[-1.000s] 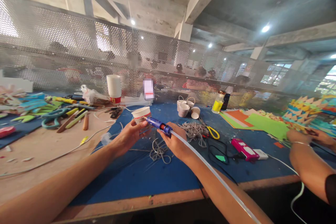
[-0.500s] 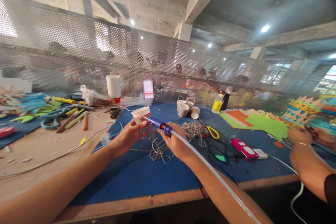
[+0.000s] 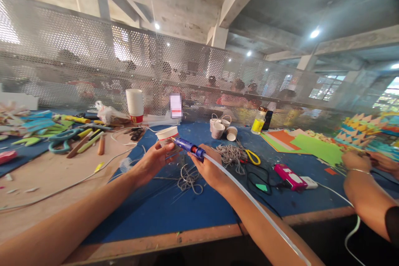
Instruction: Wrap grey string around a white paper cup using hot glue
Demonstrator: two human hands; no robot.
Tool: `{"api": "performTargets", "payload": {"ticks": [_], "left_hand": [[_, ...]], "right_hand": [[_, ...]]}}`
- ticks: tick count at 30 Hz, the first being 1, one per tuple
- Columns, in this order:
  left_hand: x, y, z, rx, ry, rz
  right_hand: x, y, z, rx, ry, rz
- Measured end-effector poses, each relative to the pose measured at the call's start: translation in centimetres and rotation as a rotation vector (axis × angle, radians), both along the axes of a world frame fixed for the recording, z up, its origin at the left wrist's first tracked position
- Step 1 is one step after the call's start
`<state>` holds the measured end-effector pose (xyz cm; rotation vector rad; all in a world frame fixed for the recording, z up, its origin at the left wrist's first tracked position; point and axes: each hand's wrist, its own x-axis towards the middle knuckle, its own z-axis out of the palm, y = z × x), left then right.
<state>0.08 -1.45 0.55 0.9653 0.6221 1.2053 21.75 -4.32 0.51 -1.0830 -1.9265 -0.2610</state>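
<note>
Right now your left hand (image 3: 149, 162) grips the paper cup (image 3: 167, 138), fingers wrapped round it, while your right hand (image 3: 209, 170) clasps the glue gun (image 3: 190, 148). Its nozzle touches the cup's wall at 3 o'clock; gluing seems underway, so keep the cup steady.

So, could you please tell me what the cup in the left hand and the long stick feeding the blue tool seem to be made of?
The cup looks like matte white paper: a rolled rim, a thin wall, and it matches the stack of cups behind. The stick looks like translucent, smooth glue or plastic, slightly bent; which one I cannot tell. The blue tool seems to be glossy plastic.
</note>
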Motion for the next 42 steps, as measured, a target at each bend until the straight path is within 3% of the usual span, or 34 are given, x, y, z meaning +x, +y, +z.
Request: {"api": "performTargets", "payload": {"ticks": [42], "left_hand": [[-0.09, 0.06, 0.36, -0.024, -0.001, -0.007]], "right_hand": [[0.22, 0.27, -0.10, 0.009, 0.002, -0.057]]}}
